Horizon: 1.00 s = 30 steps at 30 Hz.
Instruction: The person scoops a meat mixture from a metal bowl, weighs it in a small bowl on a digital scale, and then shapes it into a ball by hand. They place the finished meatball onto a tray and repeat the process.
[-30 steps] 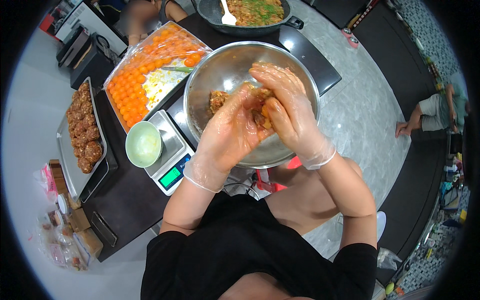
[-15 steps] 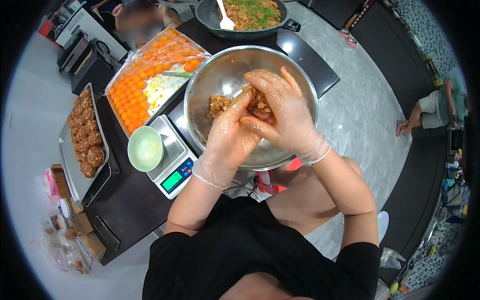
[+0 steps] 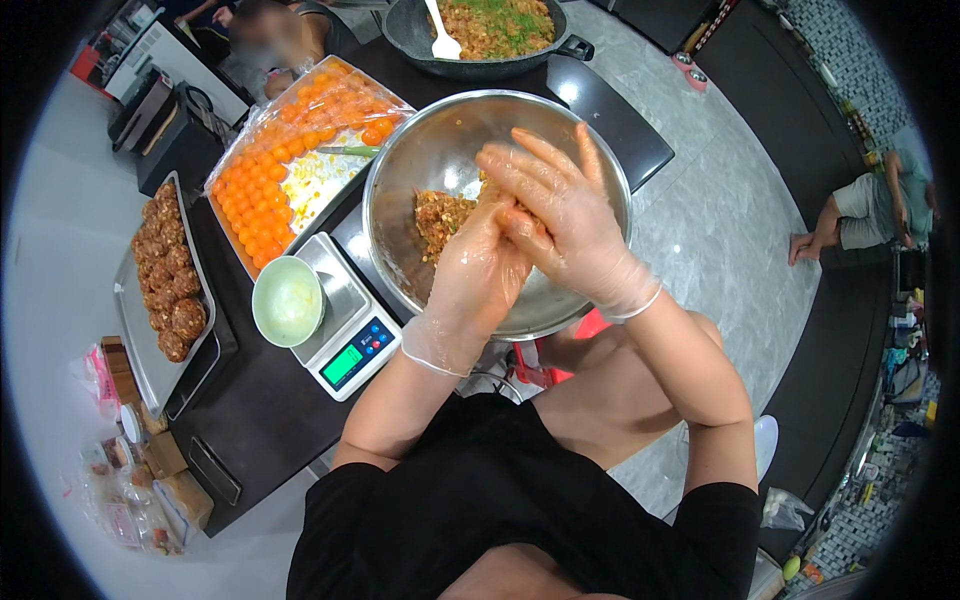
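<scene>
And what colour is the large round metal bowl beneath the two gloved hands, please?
The bowl is shiny silver, best seen in the head view.

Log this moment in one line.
left hand: gloved, cupped; right hand: gloved, over left; contents: mostly hidden; steel bowl: beneath, holding minced mixture

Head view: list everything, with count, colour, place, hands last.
bowl: one, silver, centre
mixture: one heap, brown, in bowl
lump: one, brown, above bowl, mostly hidden
scale: one, white, left of bowl
small bowl: one, pale green, on scale
yolks: many, orange, left of bowl
handle: one, green, beside yolks
meatballs: many, brown, far left
trays: at least two, silver, left
pan: one, black, top
food: one batch, orange, in pan
spoon: one, white, in pan
table: one, dark, under trays
bags: several, clear, lower left
other people: at least two, one in green, top left and far right
left hand: one, clear-gloved, over bowl
right hand: one, clear-gloved, over bowl
</scene>
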Each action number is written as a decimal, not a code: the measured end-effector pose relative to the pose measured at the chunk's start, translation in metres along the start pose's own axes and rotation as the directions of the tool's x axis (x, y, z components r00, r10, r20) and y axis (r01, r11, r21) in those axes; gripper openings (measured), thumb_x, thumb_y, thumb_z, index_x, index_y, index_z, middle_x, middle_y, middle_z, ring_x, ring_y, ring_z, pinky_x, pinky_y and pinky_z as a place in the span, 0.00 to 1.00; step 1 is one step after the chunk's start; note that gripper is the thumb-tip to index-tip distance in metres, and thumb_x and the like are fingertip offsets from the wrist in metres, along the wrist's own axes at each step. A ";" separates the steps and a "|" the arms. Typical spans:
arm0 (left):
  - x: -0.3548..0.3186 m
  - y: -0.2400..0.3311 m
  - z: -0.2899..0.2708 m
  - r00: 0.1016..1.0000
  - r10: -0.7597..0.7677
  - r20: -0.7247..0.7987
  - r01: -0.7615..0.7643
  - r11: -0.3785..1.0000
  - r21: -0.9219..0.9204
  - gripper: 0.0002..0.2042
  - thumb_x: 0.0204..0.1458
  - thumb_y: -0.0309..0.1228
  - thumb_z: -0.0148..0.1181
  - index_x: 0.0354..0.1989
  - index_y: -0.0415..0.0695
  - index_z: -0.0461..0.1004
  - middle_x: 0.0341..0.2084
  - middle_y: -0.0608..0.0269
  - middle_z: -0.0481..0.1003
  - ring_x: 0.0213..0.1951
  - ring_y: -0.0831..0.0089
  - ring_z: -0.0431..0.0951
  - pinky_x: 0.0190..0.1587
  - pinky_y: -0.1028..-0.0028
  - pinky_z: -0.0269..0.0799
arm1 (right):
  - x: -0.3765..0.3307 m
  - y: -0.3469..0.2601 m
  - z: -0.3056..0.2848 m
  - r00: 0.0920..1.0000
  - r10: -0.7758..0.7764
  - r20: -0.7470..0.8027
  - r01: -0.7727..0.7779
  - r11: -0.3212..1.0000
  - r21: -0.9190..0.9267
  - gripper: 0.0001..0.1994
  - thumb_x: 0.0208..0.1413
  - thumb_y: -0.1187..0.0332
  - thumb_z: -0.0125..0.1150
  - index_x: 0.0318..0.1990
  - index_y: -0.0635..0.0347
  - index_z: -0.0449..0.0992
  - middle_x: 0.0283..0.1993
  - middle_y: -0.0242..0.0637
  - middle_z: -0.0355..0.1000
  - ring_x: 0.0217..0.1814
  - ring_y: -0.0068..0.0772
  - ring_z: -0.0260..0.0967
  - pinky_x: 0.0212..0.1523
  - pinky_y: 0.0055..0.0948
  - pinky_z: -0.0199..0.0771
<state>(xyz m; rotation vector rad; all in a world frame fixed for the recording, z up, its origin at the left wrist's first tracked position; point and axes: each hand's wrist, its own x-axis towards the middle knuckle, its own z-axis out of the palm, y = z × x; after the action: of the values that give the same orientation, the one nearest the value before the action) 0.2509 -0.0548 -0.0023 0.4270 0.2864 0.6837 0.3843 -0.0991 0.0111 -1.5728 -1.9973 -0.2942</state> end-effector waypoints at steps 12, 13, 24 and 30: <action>0.014 0.008 0.007 0.965 -0.103 -0.240 0.113 0.993 0.029 0.21 0.67 0.39 0.36 0.62 0.37 0.59 0.55 0.54 0.67 0.57 0.65 0.69 0.60 0.67 0.66 | 0.003 -0.012 0.001 0.995 0.016 -0.099 0.013 0.959 0.283 0.24 0.48 0.68 0.63 0.56 0.59 0.71 0.51 0.44 0.74 0.57 0.48 0.70 0.69 0.56 0.48; 0.013 0.007 0.009 0.979 -0.090 -0.183 0.101 0.993 0.053 0.21 0.67 0.38 0.36 0.62 0.36 0.59 0.56 0.54 0.67 0.58 0.65 0.69 0.61 0.67 0.66 | 0.003 -0.014 0.002 0.993 0.043 -0.113 -0.013 0.966 0.257 0.24 0.48 0.70 0.61 0.56 0.60 0.71 0.52 0.44 0.74 0.57 0.48 0.70 0.69 0.56 0.47; 0.023 -0.003 0.002 0.987 0.108 -0.123 -0.090 0.985 0.148 0.19 0.67 0.39 0.37 0.59 0.40 0.63 0.51 0.57 0.69 0.52 0.70 0.72 0.56 0.69 0.69 | 0.006 -0.014 0.001 0.957 0.262 -0.124 -0.167 0.849 0.501 0.24 0.54 0.69 0.53 0.62 0.55 0.66 0.68 0.46 0.59 0.72 0.51 0.50 0.69 0.64 0.22; 0.023 0.000 0.010 0.984 -0.007 -0.177 0.008 1.000 0.002 0.17 0.67 0.36 0.39 0.59 0.42 0.62 0.51 0.58 0.69 0.54 0.71 0.71 0.56 0.71 0.69 | 0.008 -0.012 0.015 0.986 0.108 -0.127 -0.102 0.993 0.051 0.18 0.54 0.65 0.56 0.53 0.52 0.75 0.67 0.43 0.59 0.71 0.50 0.50 0.69 0.65 0.30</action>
<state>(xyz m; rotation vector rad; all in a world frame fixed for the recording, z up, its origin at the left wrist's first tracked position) 0.2714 -0.0423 0.0042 0.3683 0.4570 0.7153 0.3673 -0.0884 0.0055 -1.5837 -1.8042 -0.3000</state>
